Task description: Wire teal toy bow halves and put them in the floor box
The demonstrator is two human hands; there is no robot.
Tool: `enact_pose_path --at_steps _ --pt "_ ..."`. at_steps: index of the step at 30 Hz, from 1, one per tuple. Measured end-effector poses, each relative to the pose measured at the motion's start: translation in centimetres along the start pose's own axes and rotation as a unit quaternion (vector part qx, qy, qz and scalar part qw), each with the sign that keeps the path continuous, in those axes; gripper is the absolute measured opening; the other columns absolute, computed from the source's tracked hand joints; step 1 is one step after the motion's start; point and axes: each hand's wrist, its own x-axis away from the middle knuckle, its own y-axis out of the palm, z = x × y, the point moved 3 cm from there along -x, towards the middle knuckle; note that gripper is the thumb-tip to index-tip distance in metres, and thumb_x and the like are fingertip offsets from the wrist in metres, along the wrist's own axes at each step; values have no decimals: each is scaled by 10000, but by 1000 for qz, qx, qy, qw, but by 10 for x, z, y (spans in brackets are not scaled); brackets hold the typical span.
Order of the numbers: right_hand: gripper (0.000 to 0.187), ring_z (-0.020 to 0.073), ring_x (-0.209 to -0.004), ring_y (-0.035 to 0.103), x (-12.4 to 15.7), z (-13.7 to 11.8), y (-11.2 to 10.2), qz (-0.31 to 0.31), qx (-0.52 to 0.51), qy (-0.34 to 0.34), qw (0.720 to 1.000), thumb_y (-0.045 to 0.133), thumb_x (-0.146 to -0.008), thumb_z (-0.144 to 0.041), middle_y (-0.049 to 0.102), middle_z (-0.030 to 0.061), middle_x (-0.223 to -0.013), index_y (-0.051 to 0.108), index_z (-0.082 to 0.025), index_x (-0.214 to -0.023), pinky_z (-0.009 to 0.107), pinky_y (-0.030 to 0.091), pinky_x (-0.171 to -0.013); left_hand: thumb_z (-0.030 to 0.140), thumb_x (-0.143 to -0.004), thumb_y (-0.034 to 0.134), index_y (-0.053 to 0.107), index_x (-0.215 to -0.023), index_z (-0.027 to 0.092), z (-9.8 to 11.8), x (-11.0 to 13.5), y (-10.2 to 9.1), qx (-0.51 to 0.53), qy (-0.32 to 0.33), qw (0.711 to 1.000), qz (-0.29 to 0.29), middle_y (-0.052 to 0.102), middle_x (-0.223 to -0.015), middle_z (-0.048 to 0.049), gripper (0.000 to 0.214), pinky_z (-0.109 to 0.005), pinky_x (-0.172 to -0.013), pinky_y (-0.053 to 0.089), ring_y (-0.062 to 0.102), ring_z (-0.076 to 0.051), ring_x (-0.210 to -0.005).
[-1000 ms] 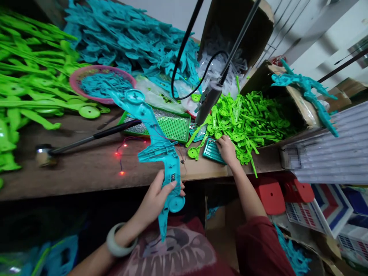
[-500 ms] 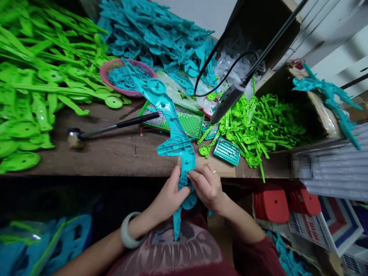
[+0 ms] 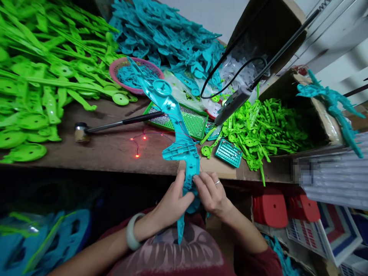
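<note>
Shell of long, curved turquoise plastic [image 3: 181, 131] runs 11 to 6 o'clock; left hand [image 3: 171, 201] grips its lower end, probably steadying it for the right hand [image 3: 212, 193]: fingers curled in at 5, can't tell if pinching anything.

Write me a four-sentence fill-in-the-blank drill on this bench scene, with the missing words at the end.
1. The right hand touches the long blue part and wears a ____.
2. The pale bangle is on the ____ wrist.
3. The small lights glow ____.
4. The round basket is ____.

Missing words: ring; left; red; pink.
</note>
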Motion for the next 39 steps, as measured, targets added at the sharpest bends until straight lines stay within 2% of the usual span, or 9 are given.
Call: enact_pose_path --at_steps 3,7,12,16,22,26,30,34,39 --pt "284 240 -844 650 -1 2 -6 23 10 1 1000 554 -919 -82 690 134 -951 637 -153 -1181 385 562 -675 174 -736 492 518 -1056 193 4 0 3 -12 6 1000 -5 580 -748 26 322 -303 -746 493 568 -186 -691" --pt "244 225 -853 589 -7 5 -15 -43 -84 23 995 488 -936 -61 648 151 -973 635 -115 -1123 374 539 -713 172 -747 496 507 -1140 184 3 2 5 -40 12 999 -20 612 -770 18 393 -301 -716 476 564 -186 -671" --pt "112 178 -845 535 -17 12 -17 -115 -251 170 946 513 -965 -131 600 62 -876 599 -181 -915 310 490 -739 223 -779 536 393 -1368 163 -10 6 3 -33 -2 999 -41 667 -813 -6 609 -325 -735 498 632 -231 -747" --pt "226 124 -690 499 -22 28 -8 -93 -408 304 856 704 -862 -297 526 -17 -757 523 -202 -767 240 417 -602 438 -871 584 461 -1267 186 -11 6 -2 97 -77 991 -55 692 -875 -51 486 -328 -674 544 664 -233 -741" --pt "212 95 -616 459 8 56 6 161 -455 501 718 698 -819 -362 512 -30 -733 569 -199 -774 218 411 -570 553 -805 685 524 -927 189 11 1 -21 272 -122 954 -11 663 -730 -34 417 -280 -470 531 637 -197 -551" --pt "294 137 -792 620 11 44 36 114 -547 552 619 719 -761 -383 654 35 -967 633 -200 -976 244 518 -676 555 -817 663 539 -891 186 18 1 -35 277 -106 955 -12 655 -677 -32 397 -285 -436 520 617 -195 -505" --pt "453 140 -710 668 -13 28 53 41 -695 497 518 710 -773 -438 705 52 -996 588 -216 -1148 252 536 -595 587 -827 648 542 -854 170 20 6 -38 234 -109 966 -6 658 -642 -39 431 -283 -436 523 617 -191 -482" --pt "365 86 -553 590 -23 30 52 44 -694 492 523 803 -699 -407 700 2 -739 694 -183 -967 183 461 -483 576 -799 682 517 -853 181 20 13 -40 197 -110 974 22 675 -655 -35 431 -289 -422 529 642 -211 -487" --pt "320 106 -640 638 -17 34 43 72 -623 467 623 782 -752 -361 715 13 -790 739 -195 -1023 227 538 -569 583 -811 670 517 -889 185 7 13 -45 181 -103 975 79 677 -685 -24 434 -289 -431 547 651 -204 -517"
